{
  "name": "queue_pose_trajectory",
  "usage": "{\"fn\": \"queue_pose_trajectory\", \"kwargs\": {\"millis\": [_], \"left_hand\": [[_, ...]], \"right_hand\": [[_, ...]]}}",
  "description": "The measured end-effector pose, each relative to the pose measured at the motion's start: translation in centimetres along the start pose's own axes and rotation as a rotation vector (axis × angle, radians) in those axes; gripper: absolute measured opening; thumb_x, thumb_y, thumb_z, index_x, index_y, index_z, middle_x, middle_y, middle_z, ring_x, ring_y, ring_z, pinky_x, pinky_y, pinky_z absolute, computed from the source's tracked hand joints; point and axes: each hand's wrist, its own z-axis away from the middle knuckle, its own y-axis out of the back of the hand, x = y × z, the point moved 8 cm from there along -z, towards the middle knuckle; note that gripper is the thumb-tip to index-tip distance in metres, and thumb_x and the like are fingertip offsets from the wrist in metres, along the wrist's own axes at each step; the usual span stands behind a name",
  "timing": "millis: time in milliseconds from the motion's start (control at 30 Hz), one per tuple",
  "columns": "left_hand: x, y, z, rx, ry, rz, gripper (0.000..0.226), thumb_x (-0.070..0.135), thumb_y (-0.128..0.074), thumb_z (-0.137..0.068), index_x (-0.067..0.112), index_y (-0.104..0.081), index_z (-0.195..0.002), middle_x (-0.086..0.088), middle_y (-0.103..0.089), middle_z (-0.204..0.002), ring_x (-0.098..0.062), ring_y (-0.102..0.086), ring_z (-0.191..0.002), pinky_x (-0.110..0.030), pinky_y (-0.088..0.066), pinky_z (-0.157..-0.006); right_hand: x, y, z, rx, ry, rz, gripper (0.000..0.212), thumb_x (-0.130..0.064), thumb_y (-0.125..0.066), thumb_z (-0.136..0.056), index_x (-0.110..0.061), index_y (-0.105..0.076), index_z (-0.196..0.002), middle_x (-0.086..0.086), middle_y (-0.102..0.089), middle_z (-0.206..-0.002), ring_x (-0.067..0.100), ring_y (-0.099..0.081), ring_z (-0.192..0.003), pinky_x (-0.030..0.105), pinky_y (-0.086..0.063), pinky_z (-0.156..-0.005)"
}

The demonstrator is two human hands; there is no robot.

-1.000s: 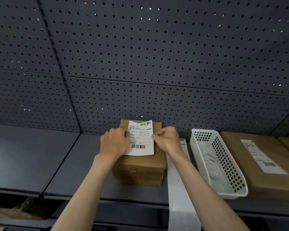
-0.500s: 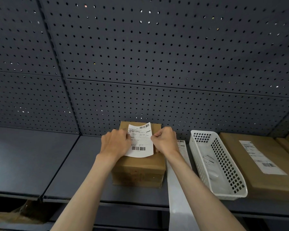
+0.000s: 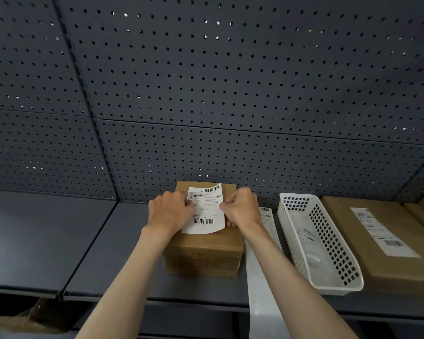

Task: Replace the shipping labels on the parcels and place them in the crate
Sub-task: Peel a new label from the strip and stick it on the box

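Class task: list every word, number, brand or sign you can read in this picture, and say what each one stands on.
Held label: barcodes and printed rows, too small to read.
Small box front: faint reddish print, blurred.
Label strip: barcode and print, unreadable.
Basket: a sheet inside with faint print, unreadable.
Flat parcel label: barcode and text, too small.
No text can be quoted for certain.

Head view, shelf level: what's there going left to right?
Left hand → label on the box → right hand → label strip → white basket → flat parcel.
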Motion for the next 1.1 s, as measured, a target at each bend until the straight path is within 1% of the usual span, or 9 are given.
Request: {"fn": "queue_pose_trajectory", "kwargs": {"millis": [167,367,467,533,600,733,900,1000,1100], "left_hand": [[-0.4,0.1,0.0,0.017,0.015,0.05,0.034,0.04,-0.047,-0.092,0.02,-0.043,-0.065,0.0,-0.059,-0.07,-0.028,-0.058,-0.071,-0.034,-0.041,-0.064],[-0.4,0.4,0.2,0.026,0.001,0.067,0.037,0.041,-0.049,-0.091,0.02,-0.041,-0.061,0.001,-0.058,-0.065,-0.027,-0.059,-0.068,-0.035,-0.047,-0.066],[-0.3,0.8,0.2,0.064,-0.052,0.071,0.033,0.035,-0.052,-0.092,0.019,-0.042,-0.064,0.002,-0.055,-0.064,-0.025,-0.057,-0.065,-0.034,-0.042,-0.06],[0.0,1.1,0.0,0.104,-0.1,0.084,0.026,0.034,-0.053,-0.093,0.019,-0.051,-0.073,0.005,-0.057,-0.075,-0.024,-0.057,-0.074,-0.033,-0.038,-0.062],[0.5,0.9,-0.3,0.124,-0.171,0.104,0.017,0.034,-0.054,-0.095,0.019,-0.062,-0.092,0.008,-0.057,-0.098,-0.02,-0.055,-0.095,-0.033,-0.041,-0.069],[1.6,-1.2,-0.6,0.042,-0.294,0.055,0.042,0.031,-0.045,-0.1,0.014,-0.055,-0.137,0.005,-0.051,-0.143,-0.018,-0.042,-0.131,-0.036,-0.04,-0.1],[2.7,-2.6,-1.0,-0.06,-0.37,0.058,0.05,0.029,-0.031,-0.106,0.012,-0.037,-0.152,0.003,-0.032,-0.161,-0.012,-0.02,-0.15,-0.034,-0.027,-0.117],[2.7,-3.1,-1.4,-0.138,-0.353,0.081,0.053,0.031,-0.026,-0.107,0.013,-0.029,-0.157,0.002,-0.024,-0.165,-0.012,-0.015,-0.153,-0.033,-0.016,-0.124],[2.4,-3.0,-1.5,-0.153,-0.327,0.089,0.053,0.031,-0.026,-0.107,0.015,-0.03,-0.157,0.003,-0.024,-0.165,-0.01,-0.016,-0.153,-0.031,-0.015,-0.124]], "right_hand": [[0.1,-0.1,-0.2,-0.003,0.015,-0.002,0.018,-0.004,-0.068,-0.083,-0.003,-0.073,-0.065,0.005,-0.066,-0.047,0.014,-0.064,-0.038,0.042,-0.063,-0.057],[0.3,0.3,-0.4,0.025,0.045,-0.002,0.019,-0.003,-0.067,-0.077,-0.003,-0.07,-0.058,0.005,-0.063,-0.044,0.017,-0.065,-0.042,0.043,-0.063,-0.057],[-0.2,0.9,-0.2,0.092,0.143,0.049,0.01,-0.008,-0.069,-0.081,-0.005,-0.072,-0.073,0.01,-0.072,-0.069,0.028,-0.07,-0.067,0.042,-0.062,-0.066],[-0.9,1.1,-0.1,0.107,0.228,0.139,0.006,-0.017,-0.069,-0.088,-0.012,-0.073,-0.087,0.003,-0.071,-0.084,0.027,-0.07,-0.081,0.036,-0.058,-0.071],[-1.6,0.7,-0.2,0.107,0.343,0.24,0.011,-0.023,-0.068,-0.092,-0.014,-0.073,-0.095,0.0,-0.066,-0.097,0.023,-0.066,-0.092,0.034,-0.053,-0.074],[-2.6,-1.3,-0.3,0.072,0.543,0.378,0.03,-0.028,-0.058,-0.101,-0.011,-0.069,-0.123,-0.002,-0.058,-0.123,0.021,-0.05,-0.112,0.04,-0.045,-0.093],[-3.3,-3.0,-0.4,-0.036,0.648,0.457,0.04,-0.029,-0.036,-0.11,-0.017,-0.057,-0.142,-0.008,-0.048,-0.15,0.018,-0.04,-0.134,0.038,-0.033,-0.103],[-3.3,-3.6,-0.3,-0.071,0.669,0.461,0.042,-0.029,-0.034,-0.11,-0.016,-0.054,-0.145,-0.008,-0.046,-0.154,0.016,-0.035,-0.141,0.036,-0.031,-0.108],[-3.1,-3.8,-0.7,-0.088,0.645,0.465,0.042,-0.028,-0.035,-0.11,-0.014,-0.053,-0.145,-0.006,-0.045,-0.155,0.017,-0.034,-0.142,0.035,-0.03,-0.111]]}}
